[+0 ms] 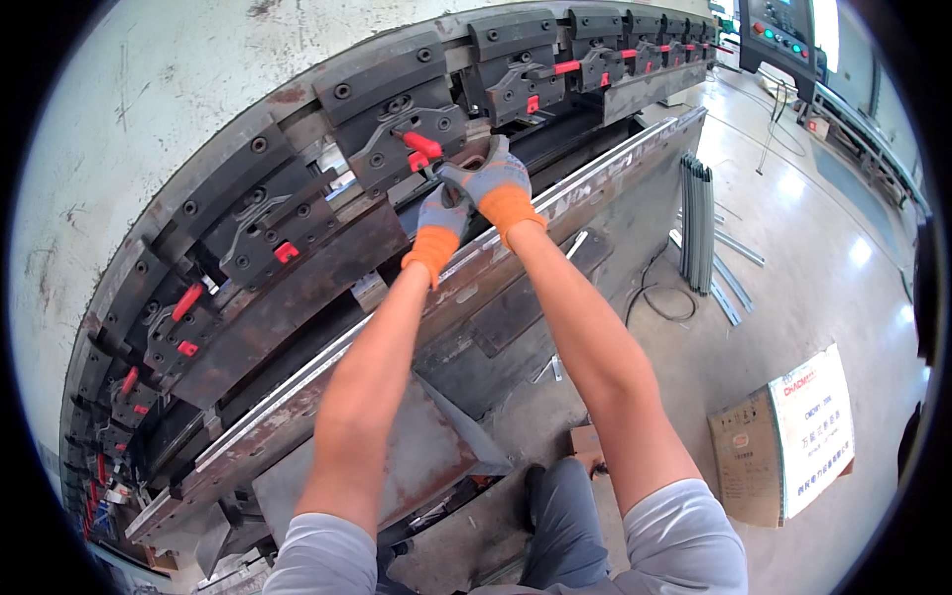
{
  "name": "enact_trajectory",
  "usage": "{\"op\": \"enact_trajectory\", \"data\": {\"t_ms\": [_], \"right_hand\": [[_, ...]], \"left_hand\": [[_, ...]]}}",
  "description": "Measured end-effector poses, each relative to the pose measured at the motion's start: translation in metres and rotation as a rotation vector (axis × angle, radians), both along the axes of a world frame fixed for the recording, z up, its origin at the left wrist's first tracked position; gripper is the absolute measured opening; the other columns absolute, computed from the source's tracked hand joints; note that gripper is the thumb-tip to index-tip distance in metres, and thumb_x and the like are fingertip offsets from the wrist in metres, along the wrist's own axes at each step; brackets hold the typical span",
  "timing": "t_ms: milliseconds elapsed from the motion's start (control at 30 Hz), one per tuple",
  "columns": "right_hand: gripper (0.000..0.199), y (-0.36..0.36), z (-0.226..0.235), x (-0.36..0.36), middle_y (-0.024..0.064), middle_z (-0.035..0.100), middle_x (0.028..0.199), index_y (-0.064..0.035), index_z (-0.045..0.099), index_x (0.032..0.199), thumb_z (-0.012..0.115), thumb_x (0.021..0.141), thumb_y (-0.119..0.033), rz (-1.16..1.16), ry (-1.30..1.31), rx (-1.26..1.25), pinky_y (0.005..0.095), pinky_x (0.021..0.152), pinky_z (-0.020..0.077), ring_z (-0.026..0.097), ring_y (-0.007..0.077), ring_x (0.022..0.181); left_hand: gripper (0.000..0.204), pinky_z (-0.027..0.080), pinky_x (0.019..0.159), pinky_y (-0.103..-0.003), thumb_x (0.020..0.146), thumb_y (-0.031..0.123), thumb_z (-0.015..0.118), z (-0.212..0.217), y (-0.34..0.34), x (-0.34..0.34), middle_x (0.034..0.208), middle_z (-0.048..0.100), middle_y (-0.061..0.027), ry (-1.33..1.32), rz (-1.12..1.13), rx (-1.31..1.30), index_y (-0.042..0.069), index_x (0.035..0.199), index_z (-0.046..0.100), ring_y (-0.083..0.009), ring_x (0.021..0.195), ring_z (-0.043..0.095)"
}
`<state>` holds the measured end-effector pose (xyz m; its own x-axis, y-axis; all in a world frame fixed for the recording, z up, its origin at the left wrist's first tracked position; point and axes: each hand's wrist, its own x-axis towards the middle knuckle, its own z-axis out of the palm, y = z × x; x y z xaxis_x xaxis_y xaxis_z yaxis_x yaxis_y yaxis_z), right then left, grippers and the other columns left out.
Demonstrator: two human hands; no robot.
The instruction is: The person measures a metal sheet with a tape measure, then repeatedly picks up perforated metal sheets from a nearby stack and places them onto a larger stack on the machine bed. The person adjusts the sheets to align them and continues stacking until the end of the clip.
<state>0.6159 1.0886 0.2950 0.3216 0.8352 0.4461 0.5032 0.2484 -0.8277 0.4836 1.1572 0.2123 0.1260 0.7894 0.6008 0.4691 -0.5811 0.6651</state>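
**Both gloved hands up at the clamp row of the press**

My left hand [441, 216] and my right hand [493, 181] are raised together to the upper beam of the press brake [149, 109], both in grey gloves with orange cuffs. The right hand is curled over a narrow dark tool piece [474, 149] that hangs just under the clamp block [397, 124], fingers wrapped round its lower edge, so I read it as gripping that piece. The left hand sits just below and left of it, touching the right glove at the thumb side; its fingers bend upward toward the same piece, but I cannot tell from here whether they close on it or only steady it.

The piece sits right beside a red lever [422, 145] on the clamp block, the hands nearly touching that lever. More clamp blocks with red levers run along the beam to both sides, curving with the lens. Below my forearms lies the long lower die rail [585, 183], bright along its top edge, rusty on its face.

On the concrete floor [823, 248] to the right stand grey metal strips [697, 223] on end, near a black cable [656, 297]. A cardboard box [783, 436] with a white label sits near my right knee. A control panel [783, 35] hangs at the upper right.
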Motion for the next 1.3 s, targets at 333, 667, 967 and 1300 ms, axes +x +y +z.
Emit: {"op": "enact_trajectory", "data": {"t_ms": [333,667,967,1300], "right_hand": [[0.095,0.008,0.002,0.008,0.0238,0.07,0.116,0.0004,0.053,0.131,0.087,0.064,-0.057,-0.06,-0.182,0.078,0.0429,0.093,0.0538,0.067,0.039,0.11],[0.091,-0.007,0.002,-0.003,0.0214,0.069,0.118,-0.002,0.052,0.128,0.087,0.062,-0.055,0.102,-0.031,0.058,0.0428,0.092,0.0544,0.068,0.0374,0.11],[0.103,-0.012,0.002,-0.02,0.0212,0.067,0.125,-0.0013,0.047,0.138,0.085,0.064,-0.062,0.064,-0.045,-0.061,0.0418,0.098,0.0528,0.065,0.036,0.116],[0.09,-0.005,0.0,-0.007,0.0222,0.069,0.119,-0.0007,0.056,0.125,0.085,0.064,-0.06,0.046,0.014,-0.003,0.0416,0.096,0.0531,0.066,0.0362,0.114]], "left_hand": [[0.031,0.052,0.09,-0.039,0.091,0.02,0.068,0.006,-0.004,0.016,0.111,0.073,-0.0202,-0.004,0.025,-0.056,0.001,0.115,0.067,-0.0348,0.105,0.069],[0.026,0.051,0.089,-0.036,0.091,0.004,0.062,-0.008,-0.015,-0.002,0.111,0.073,-0.0139,-0.295,-0.049,-0.14,-0.002,0.117,0.063,-0.0239,0.1,0.066],[0.032,0.053,0.09,-0.037,0.091,0.008,0.066,-0.004,-0.018,-0.024,0.114,0.073,-0.0142,-0.186,-0.026,-0.11,-0.002,0.121,0.064,-0.0241,0.103,0.068],[0.033,0.052,0.09,-0.038,0.089,0.013,0.066,0.001,-0.002,-0.016,0.11,0.073,-0.0202,-0.035,0.064,-0.081,-0.002,0.119,0.064,-0.0318,0.102,0.07]]}}
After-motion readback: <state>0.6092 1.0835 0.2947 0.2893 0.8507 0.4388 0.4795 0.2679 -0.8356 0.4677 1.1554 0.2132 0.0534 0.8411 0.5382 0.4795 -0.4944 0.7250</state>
